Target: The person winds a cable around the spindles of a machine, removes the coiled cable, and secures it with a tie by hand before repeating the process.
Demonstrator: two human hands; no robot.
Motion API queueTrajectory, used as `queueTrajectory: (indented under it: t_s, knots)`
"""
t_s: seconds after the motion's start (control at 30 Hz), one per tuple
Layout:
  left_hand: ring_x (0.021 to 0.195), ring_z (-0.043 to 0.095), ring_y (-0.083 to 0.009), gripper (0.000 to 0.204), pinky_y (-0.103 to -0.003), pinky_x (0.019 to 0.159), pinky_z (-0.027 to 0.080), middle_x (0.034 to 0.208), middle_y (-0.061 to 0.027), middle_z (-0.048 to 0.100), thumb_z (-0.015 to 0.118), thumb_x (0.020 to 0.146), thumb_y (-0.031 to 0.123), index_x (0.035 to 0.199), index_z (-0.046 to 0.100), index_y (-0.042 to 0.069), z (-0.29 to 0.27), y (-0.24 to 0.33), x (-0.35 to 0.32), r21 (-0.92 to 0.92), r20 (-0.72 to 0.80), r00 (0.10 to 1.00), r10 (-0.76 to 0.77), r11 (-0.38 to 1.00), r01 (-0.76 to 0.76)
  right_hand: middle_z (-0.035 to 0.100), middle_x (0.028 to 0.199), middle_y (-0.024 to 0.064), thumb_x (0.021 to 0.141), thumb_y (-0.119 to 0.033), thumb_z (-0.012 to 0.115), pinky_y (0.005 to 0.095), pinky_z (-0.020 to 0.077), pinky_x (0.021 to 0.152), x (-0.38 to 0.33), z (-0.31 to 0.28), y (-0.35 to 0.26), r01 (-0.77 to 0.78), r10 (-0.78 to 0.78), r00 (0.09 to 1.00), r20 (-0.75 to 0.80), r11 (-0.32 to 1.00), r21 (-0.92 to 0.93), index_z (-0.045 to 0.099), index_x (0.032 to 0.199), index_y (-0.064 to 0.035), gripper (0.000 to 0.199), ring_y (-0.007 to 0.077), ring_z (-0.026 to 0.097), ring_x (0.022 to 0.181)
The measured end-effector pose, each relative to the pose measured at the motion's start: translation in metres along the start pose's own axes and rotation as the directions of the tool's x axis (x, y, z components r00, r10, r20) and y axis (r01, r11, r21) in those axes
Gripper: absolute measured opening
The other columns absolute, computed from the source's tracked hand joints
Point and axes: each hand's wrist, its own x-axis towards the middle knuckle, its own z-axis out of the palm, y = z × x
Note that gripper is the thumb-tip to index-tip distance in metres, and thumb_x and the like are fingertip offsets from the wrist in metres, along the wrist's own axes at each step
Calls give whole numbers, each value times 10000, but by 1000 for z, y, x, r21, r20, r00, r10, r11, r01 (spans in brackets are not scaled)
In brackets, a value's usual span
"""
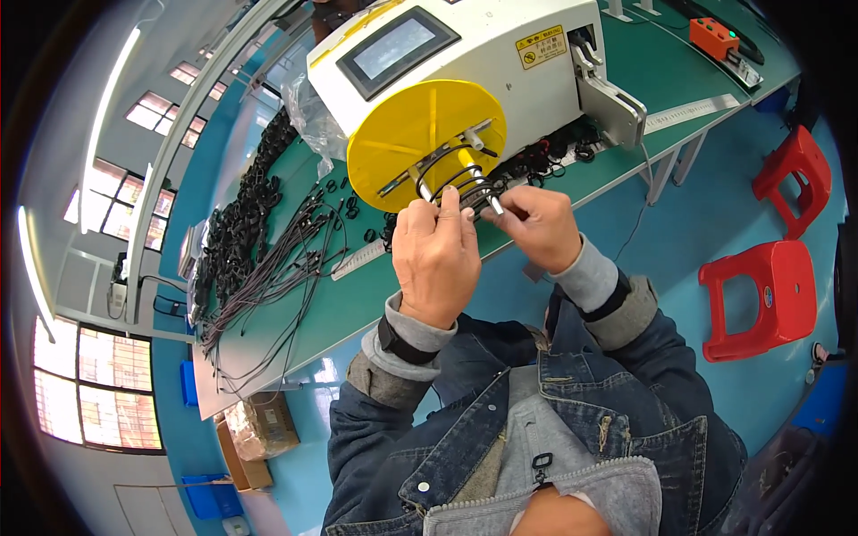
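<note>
A yellow disc [384, 147] on the front of a white machine [483, 54] carries metal pegs, and a black cable [475, 190] is looped round them in a coil. My left hand [436, 263] is at the coil's near left side, its fingers closed on the cable beside the left peg. Close to the right peg [495, 205], my right hand [547, 230] pinches the cable between thumb and forefinger. The fingers partly hide the cable where they grip it.
Loose dark cables [277, 268] spread over the green table [304, 317] at left, with a heap of coiled black cables [237, 214] behind. A steel ruler [357, 260] lies along its front edge. Red stools [764, 299] stand at right; an orange control box [713, 40] sits far right.
</note>
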Motion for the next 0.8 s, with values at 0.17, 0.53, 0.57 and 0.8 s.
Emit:
queueTrajectory:
  t_s: [0.17, 0.53, 0.57, 0.8]
  knots:
    - [884, 461, -370, 530, -404, 772, 401, 980, -233, 450, 533, 809, 134, 1249, 346, -95, 1, -15, 1, -101, 237, 956, -174, 974, 202, 582, 824, 78, 651, -153, 763, 244, 465, 576, 19, -4, 14, -250, 245, 967, 69, 964, 89, 560, 1038, -7, 461, 124, 526, 631]
    - [1046, 426, -445, 546, -429, 900, 368, 1132, -334, 391, 481, 831, 137, 1256, 266, -130, 6, -26, 4, -389, 250, 966, -70, 906, 167, 504, 1127, 139, 633, -166, 769, 268, 452, 847, 31, 9, 36, -219, 100, 949, 298, 891, 398, 329, 1323, -9, 833, 176, 530, 1006]
    - [1002, 452, -438, 506, -429, 859, 390, 1103, -316, 414, 484, 835, 140, 1232, 298, -114, 4, -24, 7, -374, 296, 952, -81, 907, 194, 517, 1111, 135, 651, -152, 750, 275, 457, 840, 25, 16, 39, -240, 121, 956, 268, 847, 474, 328, 1318, -6, 803, 179, 539, 992]
    - [762, 536, -413, 333, -449, 650, 451, 938, -238, 504, 500, 845, 151, 1104, 416, -41, 11, -16, 4, -344, 230, 971, -68, 928, 146, 601, 926, 147, 735, -92, 646, 316, 495, 722, -3, 41, 6, -193, 215, 976, -33, 926, 325, 393, 1205, 19, 546, 237, 616, 808]
